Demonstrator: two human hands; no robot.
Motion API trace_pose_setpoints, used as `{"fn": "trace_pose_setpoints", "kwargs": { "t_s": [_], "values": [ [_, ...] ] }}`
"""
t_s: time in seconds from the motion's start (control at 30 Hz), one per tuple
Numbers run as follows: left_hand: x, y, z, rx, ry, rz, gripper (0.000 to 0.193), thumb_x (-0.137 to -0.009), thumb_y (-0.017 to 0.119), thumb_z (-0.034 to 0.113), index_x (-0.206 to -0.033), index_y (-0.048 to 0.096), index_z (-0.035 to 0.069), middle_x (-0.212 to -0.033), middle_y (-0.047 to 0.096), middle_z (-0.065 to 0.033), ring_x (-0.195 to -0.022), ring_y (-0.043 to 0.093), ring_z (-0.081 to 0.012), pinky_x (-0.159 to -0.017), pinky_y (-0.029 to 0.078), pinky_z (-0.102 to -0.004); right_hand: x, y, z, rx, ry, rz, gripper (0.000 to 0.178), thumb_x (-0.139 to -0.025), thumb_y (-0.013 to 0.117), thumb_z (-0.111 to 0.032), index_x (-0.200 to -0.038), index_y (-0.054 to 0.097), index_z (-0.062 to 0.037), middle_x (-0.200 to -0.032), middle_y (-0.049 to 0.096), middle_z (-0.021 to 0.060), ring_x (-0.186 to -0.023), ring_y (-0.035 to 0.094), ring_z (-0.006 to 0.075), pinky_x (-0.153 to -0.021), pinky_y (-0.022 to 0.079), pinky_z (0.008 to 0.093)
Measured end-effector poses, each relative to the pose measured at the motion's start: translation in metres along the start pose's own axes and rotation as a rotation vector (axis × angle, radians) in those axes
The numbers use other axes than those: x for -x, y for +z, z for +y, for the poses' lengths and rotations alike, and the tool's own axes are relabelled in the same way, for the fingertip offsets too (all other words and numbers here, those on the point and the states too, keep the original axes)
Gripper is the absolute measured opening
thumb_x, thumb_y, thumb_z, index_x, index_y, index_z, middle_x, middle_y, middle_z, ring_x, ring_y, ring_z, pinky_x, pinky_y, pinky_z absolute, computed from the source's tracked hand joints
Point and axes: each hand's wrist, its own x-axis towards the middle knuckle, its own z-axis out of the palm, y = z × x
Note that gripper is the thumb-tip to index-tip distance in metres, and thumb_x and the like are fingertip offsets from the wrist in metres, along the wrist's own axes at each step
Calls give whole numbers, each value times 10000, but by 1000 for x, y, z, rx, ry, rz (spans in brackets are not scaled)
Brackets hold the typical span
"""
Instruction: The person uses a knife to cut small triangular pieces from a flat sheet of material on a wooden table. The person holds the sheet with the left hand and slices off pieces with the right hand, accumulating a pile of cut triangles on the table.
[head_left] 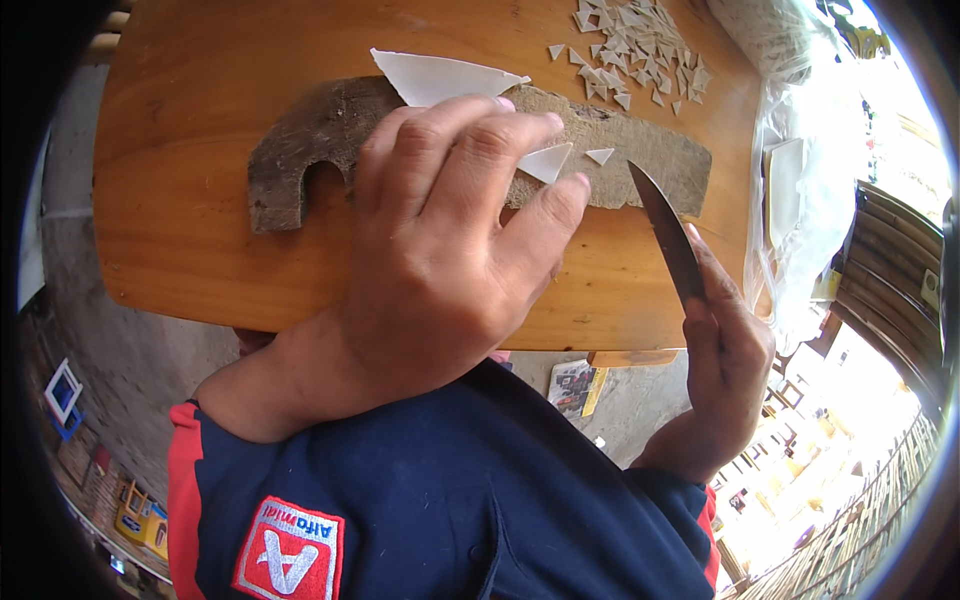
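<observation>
A: Where the left hand [450, 240] presses flat on the worn cutting block [330, 130], fingers spread, it pins a white sheet [440, 78] and a small white triangle [545, 162].

B: Right hand [725, 355]?

A: Clenched on a knife [665, 235], tip on the block. Cut chips [640, 50] piled on the wooden table [200, 250], far side.

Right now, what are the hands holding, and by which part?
The right hand grips a knife by its handle. The left hand presses flat on the white sheet, gripping nothing.
</observation>
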Motion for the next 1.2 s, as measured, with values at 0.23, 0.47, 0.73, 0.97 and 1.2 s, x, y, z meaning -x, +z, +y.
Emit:
{"fn": "trace_pose_setpoints", "kwargs": {
  "t_s": [0.23, 0.47, 0.73, 0.97, 1.2],
  "values": [
    [-9, -3, 12, -103, -113, -111, 434, -819, 781, 266, -1233, 737, 140, -1428, 540, -187, -1330, 445, -384, -1115, 315, -468, -1, -3, -1, -123, 104, -160, 396, -989, 530, 17, -1378, 595, 51, -1338, 670, 175, -1255, 622, 228, -1076, 442, 346],
    [-9, -3, 11, -105, -104, -118, 435, -798, 797, 247, -1223, 743, 169, -1459, 513, -196, -1364, 412, -396, -1125, 303, -473, -3, 12, -28, -212, 169, -92, 441, -973, 501, 55, -1406, 579, 29, -1310, 676, 149, -1225, 615, 194, -1055, 436, 313],
    [-7, -1, 9, -112, -81, -116, 387, -804, 789, 217, -1188, 757, 174, -1464, 501, -199, -1367, 406, -406, -1127, 302, -479, -6, 24, -43, -215, 196, -38, 464, -949, 491, 121, -1388, 599, 15, -1236, 706, 159, -1107, 658, 170, -972, 482, 292],
    [-7, -2, 10, -125, -80, -109, 386, -801, 791, 203, -1184, 762, 165, -1467, 498, -205, -1375, 402, -404, -1127, 306, -477, -5, 31, -47, -181, 171, -28, 454, -955, 505, 111, -1389, 595, 12, -1245, 706, 191, -1116, 673, 181, -968, 500, 309],
    [-6, 1, 10, -140, -75, -115, 397, -802, 791, 203, -1196, 757, 160, -1463, 501, -205, -1378, 400, -408, -1126, 308, -482, 0, 45, -43, -36, 82, 50, 630, -874, 538, 131, -1471, 541, -68, -947, 684, 204, -792, 673, 268, -731, 530, 386]
  ]
}}
